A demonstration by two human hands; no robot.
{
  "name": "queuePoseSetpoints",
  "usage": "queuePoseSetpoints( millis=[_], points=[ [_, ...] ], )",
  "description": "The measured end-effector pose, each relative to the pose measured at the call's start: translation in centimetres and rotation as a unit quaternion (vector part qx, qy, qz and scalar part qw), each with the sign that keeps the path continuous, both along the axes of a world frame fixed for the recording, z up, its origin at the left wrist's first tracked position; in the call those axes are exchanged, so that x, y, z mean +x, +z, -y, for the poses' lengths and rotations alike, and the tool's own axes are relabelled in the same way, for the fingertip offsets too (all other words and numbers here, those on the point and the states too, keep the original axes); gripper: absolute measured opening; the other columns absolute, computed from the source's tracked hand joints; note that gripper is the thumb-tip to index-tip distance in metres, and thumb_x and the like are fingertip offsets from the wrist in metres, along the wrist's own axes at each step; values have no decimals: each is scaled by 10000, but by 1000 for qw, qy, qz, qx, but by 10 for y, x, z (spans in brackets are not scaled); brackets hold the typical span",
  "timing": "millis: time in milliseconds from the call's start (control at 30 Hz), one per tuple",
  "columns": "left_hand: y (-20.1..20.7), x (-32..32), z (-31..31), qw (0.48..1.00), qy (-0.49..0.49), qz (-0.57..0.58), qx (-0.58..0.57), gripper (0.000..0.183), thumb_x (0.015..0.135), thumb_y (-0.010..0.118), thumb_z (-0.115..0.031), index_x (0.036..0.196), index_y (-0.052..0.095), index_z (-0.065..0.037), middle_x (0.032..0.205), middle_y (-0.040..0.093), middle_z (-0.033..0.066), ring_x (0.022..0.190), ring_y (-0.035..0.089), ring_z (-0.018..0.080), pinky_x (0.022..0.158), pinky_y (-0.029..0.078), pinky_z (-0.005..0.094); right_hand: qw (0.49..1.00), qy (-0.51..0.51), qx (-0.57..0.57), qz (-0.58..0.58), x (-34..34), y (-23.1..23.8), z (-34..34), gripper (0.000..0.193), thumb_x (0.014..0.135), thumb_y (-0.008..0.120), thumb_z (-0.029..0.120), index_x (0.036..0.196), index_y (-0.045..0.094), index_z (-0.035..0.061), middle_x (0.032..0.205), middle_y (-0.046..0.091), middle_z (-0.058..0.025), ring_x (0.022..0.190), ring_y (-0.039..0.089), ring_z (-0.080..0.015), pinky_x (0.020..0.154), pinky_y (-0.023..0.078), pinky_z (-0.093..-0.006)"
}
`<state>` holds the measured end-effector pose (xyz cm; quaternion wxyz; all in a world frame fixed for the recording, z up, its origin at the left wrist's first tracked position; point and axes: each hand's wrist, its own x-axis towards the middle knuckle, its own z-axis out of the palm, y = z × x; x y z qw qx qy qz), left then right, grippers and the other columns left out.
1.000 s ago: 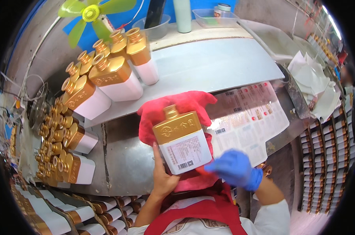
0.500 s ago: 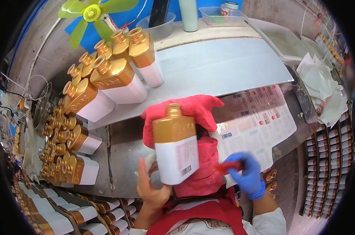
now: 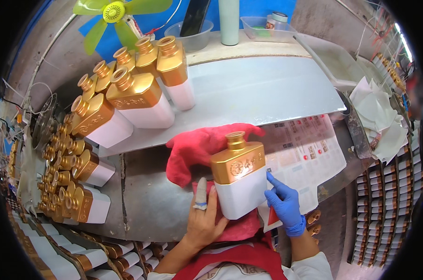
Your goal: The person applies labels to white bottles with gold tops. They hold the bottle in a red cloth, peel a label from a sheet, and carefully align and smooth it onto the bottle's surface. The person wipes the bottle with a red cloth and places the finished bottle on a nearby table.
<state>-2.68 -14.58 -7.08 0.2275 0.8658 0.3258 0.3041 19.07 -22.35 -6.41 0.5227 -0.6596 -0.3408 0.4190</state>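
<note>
A gold-and-white bottle [image 3: 241, 191] stands slightly tilted in front of me over a pink-red cloth [image 3: 195, 147], its embossed gold shoulder turned toward me. At its lower left corner my left hand [image 3: 204, 219] grips it, thumb near the base. One finger of that hand wears a pale wrap and points up, apart from the bottle. My right hand [image 3: 286, 205], in a blue glove, is closed round a red scraper-like tool [image 3: 272, 216], mostly hidden by the palm. Its fingertips reach the bottle's right side. A printed sheet of labels [image 3: 309, 158] lies just beyond it.
Several similar bottles [image 3: 146, 107] stand at the back left on a grey board [image 3: 258, 79]. More bottles [image 3: 87, 207] crowd the left edge, and racks of them [image 3: 384, 210] stand at right. A green fan [image 3: 113, 13], plastic tubs [image 3: 192, 37] and crumpled paper [image 3: 372, 100] sit around the worktop.
The bottle has turned from its labelled white face to its embossed side and moved right. My right hand came in against it, the red tool now lower in the palm.
</note>
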Motion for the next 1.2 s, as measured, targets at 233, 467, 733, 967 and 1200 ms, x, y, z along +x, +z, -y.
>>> queuePoseSetpoints(
  millis=[233, 467, 733, 967, 1200],
  points=[
    [-14, -13, 3, 997, 20, 23, 71, 664, 750, 632, 34, 1342, 354, 146, 1341, 368, 404, 1210, 441, 525, 970, 419, 457, 992, 65, 71, 84, -22, 0, 3, 526, 819, 675, 33, 1322, 521, 52, 628, 496, 49, 586, 412, -22, 575, 397, -191],
    [-16, -34, 20, 995, 65, -5, 70, 629, 767, 639, -2, 1327, 389, 139, 1232, 504, 365, 1090, 545, 510, 891, 475, 452, 994, 77, 74, 24, -34, 4, -3, 468, 853, 628, 58, 1312, 540, 79, 647, 499, 43, 609, 418, -19, 592, 405, -194],
    [-20, -35, 7, 996, 36, 5, 85, 661, 758, 627, -1, 1352, 365, 123, 1209, 516, 359, 1042, 561, 509, 857, 482, 464, 998, 26, 33, -44, 19, 1, 12, 337, 909, 527, 62, 1234, 616, 56, 732, 560, 32, 689, 487, -32, 664, 435, -199],
    [-29, -35, 11, 997, 43, 26, 55, 664, 758, 633, -2, 1355, 366, 115, 1213, 516, 354, 1054, 552, 513, 878, 472, 468, 943, -182, 17, 276, 219, -36, 11, 327, 824, 671, 176, 1106, 667, 11, 886, 688, -76, 808, 604, -104, 717, 487, -251],
    [-38, -44, 11, 998, 44, 8, 48, 685, 741, 644, -2, 1353, 363, 122, 1171, 542, 352, 980, 587, 509, 798, 508, 463, 859, -245, -164, 419, 335, -77, -38, 610, 623, 800, 435, 1040, 663, 12, 976, 676, -199, 916, 644, -355, 810, 492, -403]
  ],
)
